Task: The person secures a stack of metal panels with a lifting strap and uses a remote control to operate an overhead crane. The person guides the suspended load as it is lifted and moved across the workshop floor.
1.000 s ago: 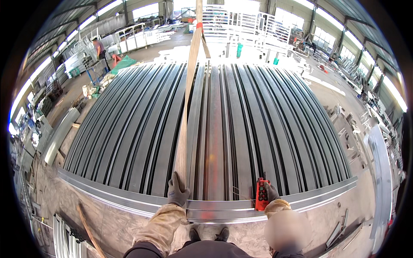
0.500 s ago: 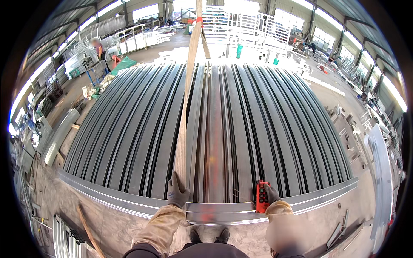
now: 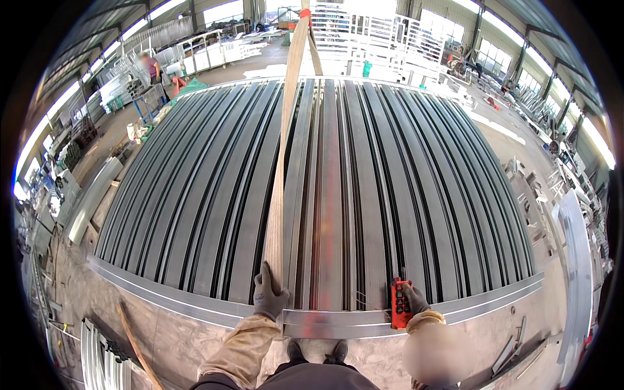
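Note:
In front of me spreads a wide grey metal slatted panel (image 3: 257, 195), its long slats running away from me and a flat rail (image 3: 351, 318) along its near edge. A beige lifting strap (image 3: 278, 214) rises from the near side to a red piece at the top. My left hand (image 3: 270, 300), in a grey glove, is closed round the strap's lower end. My right hand (image 3: 416, 299), also gloved, holds a red remote control (image 3: 401, 309) with black buttons just above the near rail.
A person (image 3: 153, 68) stands at the far left by a green sheet (image 3: 188, 88). White railings (image 3: 370, 39) stand behind the panel. A wooden strip (image 3: 138, 348) and metal profiles (image 3: 104, 357) lie at lower left; a long pale sheet (image 3: 575, 260) is at right.
The panel's far edge and the strap's red piece have risen against the background, covering more of the white pieces behind. The remote in my right hand has shifted slightly right and nearer.

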`<state>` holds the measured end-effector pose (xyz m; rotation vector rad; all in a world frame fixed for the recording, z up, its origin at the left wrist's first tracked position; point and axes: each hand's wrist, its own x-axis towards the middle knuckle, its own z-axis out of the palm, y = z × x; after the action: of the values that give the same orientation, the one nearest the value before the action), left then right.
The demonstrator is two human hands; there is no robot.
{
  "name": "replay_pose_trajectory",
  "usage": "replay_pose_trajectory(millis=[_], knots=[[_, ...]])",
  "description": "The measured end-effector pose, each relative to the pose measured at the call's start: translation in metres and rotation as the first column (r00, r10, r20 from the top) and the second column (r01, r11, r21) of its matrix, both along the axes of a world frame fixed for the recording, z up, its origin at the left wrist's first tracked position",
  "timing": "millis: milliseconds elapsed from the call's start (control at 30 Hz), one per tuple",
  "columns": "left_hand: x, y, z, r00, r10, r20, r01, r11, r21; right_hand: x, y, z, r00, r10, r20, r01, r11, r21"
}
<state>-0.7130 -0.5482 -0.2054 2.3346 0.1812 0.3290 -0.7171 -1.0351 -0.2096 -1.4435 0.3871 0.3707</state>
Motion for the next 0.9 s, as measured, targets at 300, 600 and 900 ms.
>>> replay_pose_trajectory(millis=[300,600,900], knots=[[0.007,0.011,-0.02,0.999,-0.014,0.041,0.013,0.999,0.03,0.013,0.002,-0.012,0.998,0.044,-0.051,-0.042,0.998,0.04],[0.005,0.007,-0.005,0.995,-0.02,-0.101,0.004,0.988,-0.157,0.017,-0.002,-0.015,0.989,0.02,-0.146,-0.013,0.999,0.043],[0.007,0.005,-0.002,0.999,-0.026,-0.035,0.023,0.997,-0.08,0.015,-0.006,-0.019,0.991,0.045,-0.125,-0.044,0.999,0.009]])
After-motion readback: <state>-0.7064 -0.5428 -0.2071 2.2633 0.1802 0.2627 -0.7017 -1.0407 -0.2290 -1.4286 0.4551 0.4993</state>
